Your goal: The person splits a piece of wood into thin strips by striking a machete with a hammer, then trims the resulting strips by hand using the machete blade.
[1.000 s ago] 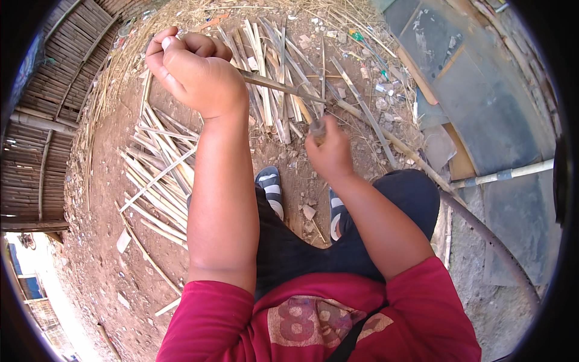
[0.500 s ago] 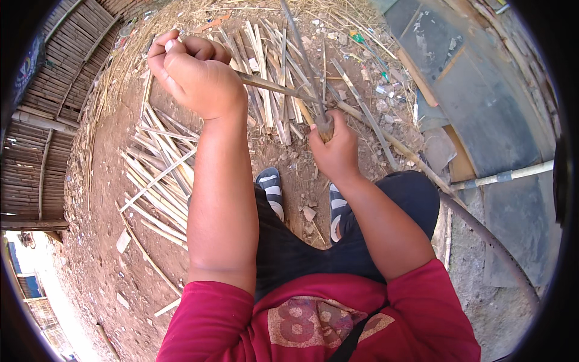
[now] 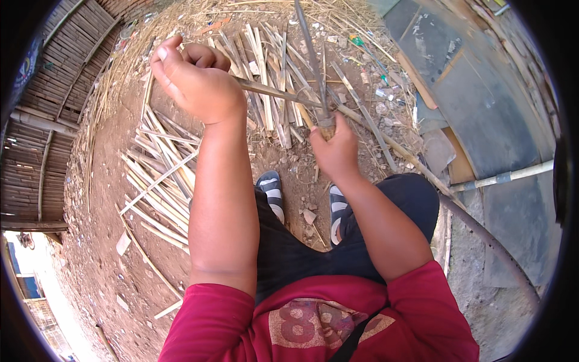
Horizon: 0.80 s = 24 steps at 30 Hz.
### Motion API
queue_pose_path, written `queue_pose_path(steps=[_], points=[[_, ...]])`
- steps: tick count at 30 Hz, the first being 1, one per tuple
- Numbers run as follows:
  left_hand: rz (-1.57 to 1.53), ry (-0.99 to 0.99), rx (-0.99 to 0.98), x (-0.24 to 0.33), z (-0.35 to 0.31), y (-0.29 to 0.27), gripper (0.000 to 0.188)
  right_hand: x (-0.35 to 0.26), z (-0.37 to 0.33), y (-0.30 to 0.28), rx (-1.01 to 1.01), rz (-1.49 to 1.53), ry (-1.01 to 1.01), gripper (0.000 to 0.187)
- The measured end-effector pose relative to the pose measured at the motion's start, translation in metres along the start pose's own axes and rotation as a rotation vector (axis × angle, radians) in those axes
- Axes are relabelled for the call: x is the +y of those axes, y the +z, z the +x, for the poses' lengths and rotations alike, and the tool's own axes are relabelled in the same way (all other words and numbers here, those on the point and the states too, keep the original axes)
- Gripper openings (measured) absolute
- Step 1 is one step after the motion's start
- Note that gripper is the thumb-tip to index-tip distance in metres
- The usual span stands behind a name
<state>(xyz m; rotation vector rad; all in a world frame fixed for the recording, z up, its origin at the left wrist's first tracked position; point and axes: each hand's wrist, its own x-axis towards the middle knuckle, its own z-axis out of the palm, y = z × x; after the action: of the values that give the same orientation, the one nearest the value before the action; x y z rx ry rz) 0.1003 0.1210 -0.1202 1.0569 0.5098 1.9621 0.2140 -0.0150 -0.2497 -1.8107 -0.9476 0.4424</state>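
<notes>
My left hand (image 3: 202,84) is raised at the upper left, its fingers curled round one end of a bamboo strip (image 3: 271,92). The strip slants right and slightly down, and its other part meets the base of a long knife blade (image 3: 313,60). My right hand (image 3: 336,152) grips the knife by its wooden handle (image 3: 326,128), with the blade pointing up and away. Whether the edge has bitten into the strip cannot be made out.
Split bamboo strips lie in one pile (image 3: 160,175) at left and another (image 3: 265,78) ahead. A long pole (image 3: 404,151) runs along my right side, near dark sheets (image 3: 482,120). A woven bamboo wall (image 3: 45,120) stands left. My sandalled feet rest on stony dirt.
The knife has turned slightly, its blade shifting to the right and showing more of its flat side. The strip's near end has dipped a little with my left hand.
</notes>
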Motion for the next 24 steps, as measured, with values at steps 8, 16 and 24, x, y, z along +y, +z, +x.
queue_pose_path(steps=[8, 16, 24], points=[[-0.126, 0.135, -0.137, -0.004, -0.004, 0.003, 0.024, 0.057, -0.002, 0.034, -0.185, -0.322, 0.246, 0.031], [-0.152, 0.088, -0.104, -0.007, -0.006, 0.005, 0.026, 0.021, 0.003, 0.011, -0.004, -0.037, 0.061, 0.037], [0.077, 0.141, -0.066, -0.028, -0.008, 0.007, 0.026, 0.087, -0.018, 0.047, -0.254, -0.396, 0.116, 0.039]])
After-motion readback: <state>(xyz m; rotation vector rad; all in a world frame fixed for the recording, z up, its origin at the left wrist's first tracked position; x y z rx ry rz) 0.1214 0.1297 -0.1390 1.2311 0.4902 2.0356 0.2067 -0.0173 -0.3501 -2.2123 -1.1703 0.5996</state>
